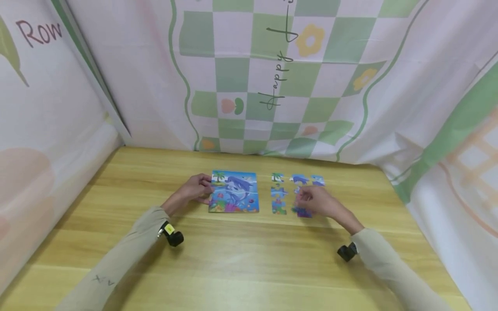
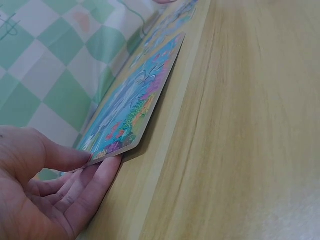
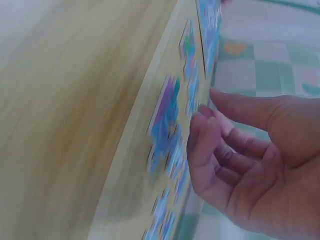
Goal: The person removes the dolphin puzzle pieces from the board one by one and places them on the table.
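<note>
A square picture board (image 1: 237,194) with a dolphin and sea plants lies towards the back of the table. At its left edge my left hand (image 1: 194,188) pinches it, thumb (image 2: 72,159) on top and fingers underneath; the near edge is slightly off the wood. Loose jigsaw pieces (image 1: 278,207) with the same kind of picture lie to the board's right. Over the right-hand pieces (image 3: 165,112) hovers my right hand (image 1: 320,202), fingers loosely bent, thumb and forefinger a little apart. No piece shows between them. That hand hides part of the pieces in the head view.
The light wooden table (image 1: 233,263) extends towards me. Behind it hangs a green-and-white checked cloth (image 1: 268,77), and printed cloth also borders the left and right sides. Each wrist carries a small black camera (image 1: 173,236).
</note>
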A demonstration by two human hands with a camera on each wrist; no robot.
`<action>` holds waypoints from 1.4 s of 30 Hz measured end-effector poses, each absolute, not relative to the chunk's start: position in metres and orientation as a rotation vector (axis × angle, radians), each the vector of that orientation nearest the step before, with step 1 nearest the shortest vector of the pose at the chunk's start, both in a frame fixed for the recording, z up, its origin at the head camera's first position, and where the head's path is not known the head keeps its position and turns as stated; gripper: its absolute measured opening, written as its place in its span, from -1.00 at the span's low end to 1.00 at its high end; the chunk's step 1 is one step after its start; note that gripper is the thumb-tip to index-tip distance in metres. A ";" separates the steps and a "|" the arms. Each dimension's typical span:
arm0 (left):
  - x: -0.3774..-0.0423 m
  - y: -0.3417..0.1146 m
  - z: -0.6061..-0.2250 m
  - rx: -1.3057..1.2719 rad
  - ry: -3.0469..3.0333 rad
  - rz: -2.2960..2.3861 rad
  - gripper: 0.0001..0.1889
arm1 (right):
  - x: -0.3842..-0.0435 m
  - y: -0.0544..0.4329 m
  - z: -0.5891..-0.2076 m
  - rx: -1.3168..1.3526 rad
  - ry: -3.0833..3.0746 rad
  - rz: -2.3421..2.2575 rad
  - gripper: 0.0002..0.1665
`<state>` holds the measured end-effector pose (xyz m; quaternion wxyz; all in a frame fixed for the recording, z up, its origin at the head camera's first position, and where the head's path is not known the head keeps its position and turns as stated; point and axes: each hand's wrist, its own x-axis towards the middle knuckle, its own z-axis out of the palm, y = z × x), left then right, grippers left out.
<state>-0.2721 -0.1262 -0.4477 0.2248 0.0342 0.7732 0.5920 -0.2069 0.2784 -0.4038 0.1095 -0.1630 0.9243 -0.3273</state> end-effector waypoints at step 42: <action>-0.271 -0.125 -0.448 0.072 2.098 1.683 -0.47 | -0.232 0.140 -0.420 -0.489 2.635 -0.842 -0.39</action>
